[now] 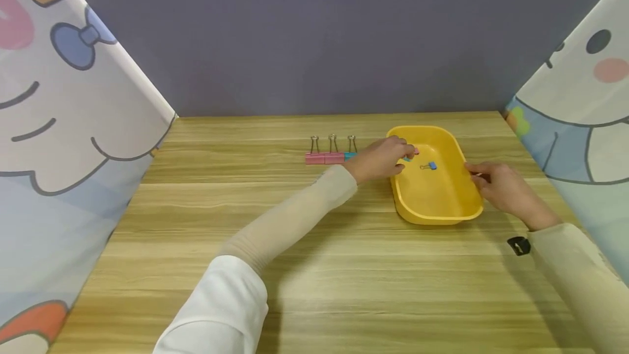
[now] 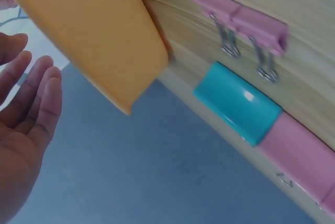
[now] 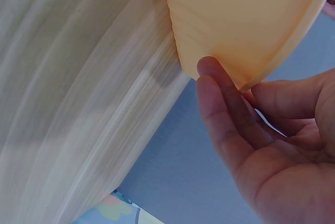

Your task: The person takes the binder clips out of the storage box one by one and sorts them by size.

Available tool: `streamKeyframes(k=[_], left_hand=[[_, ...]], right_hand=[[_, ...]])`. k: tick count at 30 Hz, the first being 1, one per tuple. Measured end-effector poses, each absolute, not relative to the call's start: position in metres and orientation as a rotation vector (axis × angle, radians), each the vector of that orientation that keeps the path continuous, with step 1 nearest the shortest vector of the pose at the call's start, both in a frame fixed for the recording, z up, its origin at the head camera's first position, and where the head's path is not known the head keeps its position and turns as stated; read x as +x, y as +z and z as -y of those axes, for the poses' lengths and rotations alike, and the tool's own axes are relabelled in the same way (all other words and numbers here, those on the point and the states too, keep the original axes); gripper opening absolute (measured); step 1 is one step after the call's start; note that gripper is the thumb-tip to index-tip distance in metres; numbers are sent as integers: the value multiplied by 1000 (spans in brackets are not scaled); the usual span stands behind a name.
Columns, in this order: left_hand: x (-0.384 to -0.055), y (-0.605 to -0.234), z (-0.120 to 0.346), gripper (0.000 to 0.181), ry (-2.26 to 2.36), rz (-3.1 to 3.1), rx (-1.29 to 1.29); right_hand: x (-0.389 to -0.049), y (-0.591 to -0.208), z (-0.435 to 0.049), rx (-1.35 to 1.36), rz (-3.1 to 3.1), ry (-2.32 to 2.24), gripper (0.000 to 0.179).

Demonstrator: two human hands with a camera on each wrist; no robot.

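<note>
My left hand [image 1: 380, 158] reaches over the left rim of a yellow plastic tray [image 1: 432, 195], its fingers loosely bent and nothing seen between them. Just by its fingertips lie a teal binder clip [image 1: 407, 159] and a pink one [image 1: 416, 151], both partly covered. Farther into the tray is a small blue binder clip [image 1: 432, 165]. My right hand [image 1: 506, 187] pinches the tray's right rim, thumb on one side and fingers against the outer wall [image 3: 225, 25]. Left of the tray, large pink binder clips [image 1: 325, 159] and a large teal one [image 2: 238, 103] stand in a row.
Two smaller pink binder clips [image 2: 241, 17] sit beside the row in the left wrist view; the left hand hides them from the head view. The wooden table [image 1: 344, 277] ends at a grey panel [image 1: 319, 42], with cartoon-printed cloths [image 1: 98, 141] at both sides.
</note>
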State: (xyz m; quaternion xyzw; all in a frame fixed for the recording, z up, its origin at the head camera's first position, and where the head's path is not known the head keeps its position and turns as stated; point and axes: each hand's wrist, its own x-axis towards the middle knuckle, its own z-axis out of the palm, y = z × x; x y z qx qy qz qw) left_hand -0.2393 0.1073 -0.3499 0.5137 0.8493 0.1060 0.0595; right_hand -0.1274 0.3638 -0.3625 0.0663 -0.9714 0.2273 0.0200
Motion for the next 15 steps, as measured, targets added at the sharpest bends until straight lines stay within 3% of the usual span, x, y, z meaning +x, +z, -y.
streamKeyframes(k=[15], left_hand=[[-244, -361, -138, 34, 290, -2584, 1420]], right_hand=[[-126, -359, -363, 246, 3015, 676, 32]])
